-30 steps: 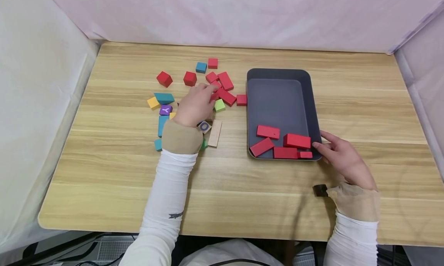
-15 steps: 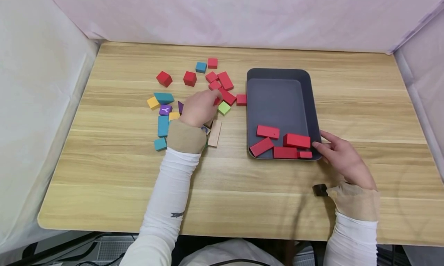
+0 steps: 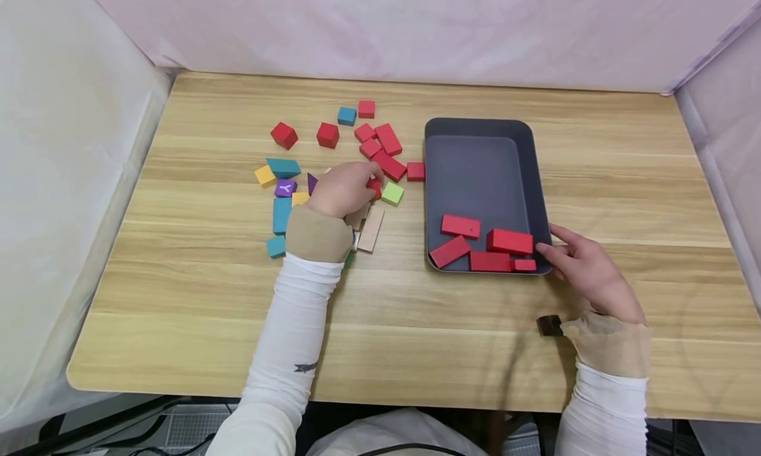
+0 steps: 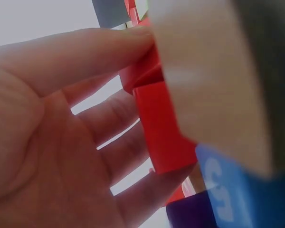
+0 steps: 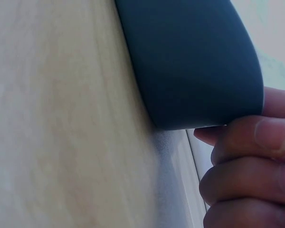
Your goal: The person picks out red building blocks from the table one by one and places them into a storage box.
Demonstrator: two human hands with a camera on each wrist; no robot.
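While the right hand (image 3: pixel 588 277) pinches the dark tray (image 3: pixel 481 172) at its lower-right corner, right of frame centre, the left hand (image 3: pixel 341 188), left of centre, curls its fingers round a red block (image 3: pixel 374 188). A lime block (image 3: pixel 392 193) sits just right of it. Five red pieces (image 3: pixel 509 241) lie along the tray's lower end; a purple Y block (image 3: pixel 285 188) is left of the left hand.

Pale pinkish sheeting (image 3: pixel 416 33) behind a light wood-grain table (image 3: pixel 178 310), with a whitish side wall (image 3: pixel 59 145) at left.
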